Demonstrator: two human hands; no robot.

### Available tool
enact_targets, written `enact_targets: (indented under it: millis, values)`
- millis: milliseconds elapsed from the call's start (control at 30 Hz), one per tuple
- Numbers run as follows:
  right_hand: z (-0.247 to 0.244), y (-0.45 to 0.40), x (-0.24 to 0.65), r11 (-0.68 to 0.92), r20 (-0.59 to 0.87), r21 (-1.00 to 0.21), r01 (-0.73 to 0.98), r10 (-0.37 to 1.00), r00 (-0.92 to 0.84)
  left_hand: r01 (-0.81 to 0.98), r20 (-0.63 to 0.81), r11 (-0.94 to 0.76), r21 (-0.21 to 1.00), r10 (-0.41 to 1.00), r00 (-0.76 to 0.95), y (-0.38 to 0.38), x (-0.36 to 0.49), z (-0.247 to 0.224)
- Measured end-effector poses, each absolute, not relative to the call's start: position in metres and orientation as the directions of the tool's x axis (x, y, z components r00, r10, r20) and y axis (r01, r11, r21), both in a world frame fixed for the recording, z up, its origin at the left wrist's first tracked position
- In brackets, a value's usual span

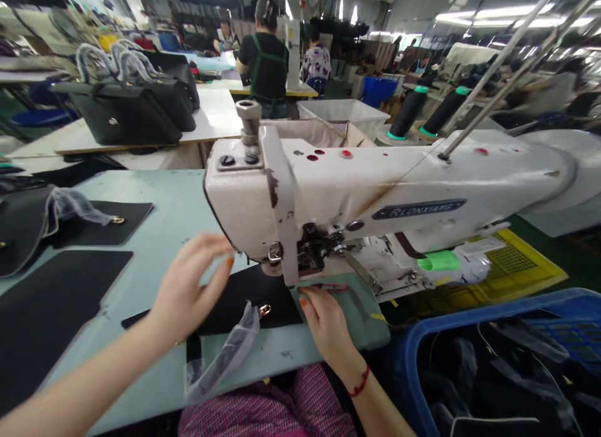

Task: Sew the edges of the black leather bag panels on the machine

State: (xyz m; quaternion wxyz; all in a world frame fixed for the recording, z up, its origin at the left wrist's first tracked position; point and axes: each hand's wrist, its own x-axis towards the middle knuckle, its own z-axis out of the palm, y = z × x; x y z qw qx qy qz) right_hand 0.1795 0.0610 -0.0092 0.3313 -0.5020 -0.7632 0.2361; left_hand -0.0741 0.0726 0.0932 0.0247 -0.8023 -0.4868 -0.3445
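A black leather panel (pixel 277 299) lies flat under the head of a white sewing machine (pixel 323 174). A gold clasp (pixel 265 310) and a strap wrapped in clear plastic film (pixel 230 349) rest at its near side. My left hand (pixel 185 290) is raised over the panel's left part, thumb and fingers apart, fingertips beside the machine's left end. At the panel's right edge, below the needle area, my right hand (pixel 326 324) has thumb and forefinger close together; whatever lies between them is too small to make out. Pink thread snips (pixel 331 287) lie just behind that hand.
More black panels (pixel 70 305) lie on the green tabletop (pixel 164 205) at left. Black handbags (pixel 126 111) stand on a table behind. At lower right, a blue basket (pixel 408 362) holds wrapped pieces. Black thread cones (pixel 408 114) stand behind the machine. Co-workers (pixel 265 61) are further back.
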Motion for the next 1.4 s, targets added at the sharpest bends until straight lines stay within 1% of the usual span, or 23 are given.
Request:
enact_targets:
  millis: [33, 67, 100, 133, 167, 200, 233, 267, 300, 367, 433, 500, 567, 633, 667, 733, 833, 900, 1033, 1067, 1233, 1400]
  values:
    - [-0.007, 0.063, 0.175, 0.375, 0.261, -0.738, 0.561, 0.925, -0.276, 0.735, 0.573, -0.607, 0.302, 0.732, 0.369, 0.039, -0.071, 0.077]
    - [-0.005, 0.066, 0.171, 0.358, 0.248, -0.769, 0.529, 0.931, -0.269, 0.652, 0.537, -0.700, 0.290, 0.683, 0.495, 0.006, -0.069, 0.059]
    - [-0.004, 0.068, 0.167, 0.339, 0.233, -0.791, 0.510, 0.937, -0.261, 0.587, 0.486, -0.768, 0.254, 0.626, 0.609, -0.026, -0.066, 0.038]
    - [-0.002, 0.070, 0.165, 0.322, 0.221, -0.804, 0.500, 0.942, -0.253, 0.553, 0.424, -0.800, 0.235, 0.596, 0.682, -0.054, -0.064, 0.016]
    - [-0.001, 0.070, 0.163, 0.315, 0.217, -0.808, 0.498, 0.945, -0.245, 0.599, 0.378, -0.762, 0.247, 0.645, 0.664, -0.077, -0.061, -0.008]
    - [0.000, 0.070, 0.161, 0.317, 0.224, -0.805, 0.501, 0.945, -0.238, 0.674, 0.337, -0.685, 0.276, 0.726, 0.599, -0.093, -0.058, -0.031]
    - [0.001, 0.069, 0.160, 0.328, 0.240, -0.796, 0.509, 0.943, -0.231, 0.770, 0.312, -0.562, 0.302, 0.822, 0.477, -0.103, -0.055, -0.053]
    - [0.002, 0.067, 0.159, 0.337, 0.258, -0.786, 0.519, 0.941, -0.221, 0.855, 0.327, -0.416, 0.310, 0.891, 0.314, -0.106, -0.051, -0.072]
    - [0.003, 0.064, 0.158, 0.340, 0.271, -0.781, 0.524, 0.940, -0.206, 0.903, 0.353, -0.282, 0.323, 0.922, 0.162, -0.102, -0.048, -0.088]
    - [0.003, 0.058, 0.155, 0.311, 0.255, -0.803, 0.507, 0.950, -0.180, 0.919, 0.362, -0.124, 0.374, 0.932, -0.022, -0.082, -0.041, -0.104]
    - [0.003, 0.054, 0.151, 0.236, 0.181, -0.855, 0.461, 0.970, -0.163, 0.905, 0.387, -0.093, 0.415, 0.918, -0.083, -0.052, -0.038, -0.101]
    - [0.004, 0.053, 0.145, 0.167, 0.112, -0.897, 0.408, 0.981, -0.157, 0.909, 0.466, -0.127, 0.397, 0.881, -0.081, -0.021, -0.040, -0.083]
    - [0.004, 0.054, 0.140, 0.149, 0.091, -0.917, 0.370, 0.982, -0.168, 0.929, 0.553, -0.198, 0.313, 0.833, -0.008, 0.004, -0.048, -0.060]
    - [0.005, 0.057, 0.136, 0.151, 0.095, -0.926, 0.347, 0.980, -0.175, 0.938, 0.608, -0.283, 0.199, 0.787, 0.109, 0.021, -0.062, -0.037]
    - [0.006, 0.058, 0.134, 0.149, 0.095, -0.931, 0.334, 0.980, -0.173, 0.935, 0.598, -0.323, 0.147, 0.782, 0.176, 0.026, -0.070, -0.027]
    - [0.006, 0.059, 0.132, 0.131, 0.086, -0.949, 0.288, 0.983, -0.165, 0.904, 0.534, -0.423, 0.060, 0.779, 0.329, 0.033, -0.084, -0.010]
    - [0.003, 0.059, 0.131, 0.075, 0.042, -0.978, 0.193, 0.984, -0.171, 0.818, 0.464, -0.576, -0.012, 0.721, 0.515, 0.036, -0.096, 0.008]
    - [0.001, 0.058, 0.132, 0.036, 0.010, -0.987, 0.158, 0.986, -0.165, 0.774, 0.464, -0.633, 0.000, 0.686, 0.561, 0.035, -0.095, 0.015]
    - [0.001, 0.058, 0.133, 0.037, 0.008, -0.984, 0.175, 0.986, -0.164, 0.773, 0.492, -0.613, 0.162, 0.730, 0.476, 0.028, -0.085, 0.016]
    - [0.002, 0.058, 0.134, 0.041, 0.009, -0.982, 0.185, 0.985, -0.171, 0.773, 0.494, -0.606, 0.186, 0.738, 0.460, 0.027, -0.084, 0.015]
    - [0.003, 0.060, 0.135, 0.033, -0.003, -0.982, 0.188, 0.982, -0.187, 0.765, 0.446, -0.613, 0.200, 0.752, 0.486, 0.026, -0.086, 0.008]
    - [0.004, 0.062, 0.136, 0.024, -0.014, -0.981, 0.193, 0.981, -0.192, 0.744, 0.474, -0.626, 0.234, 0.742, 0.475, 0.031, -0.086, 0.010]
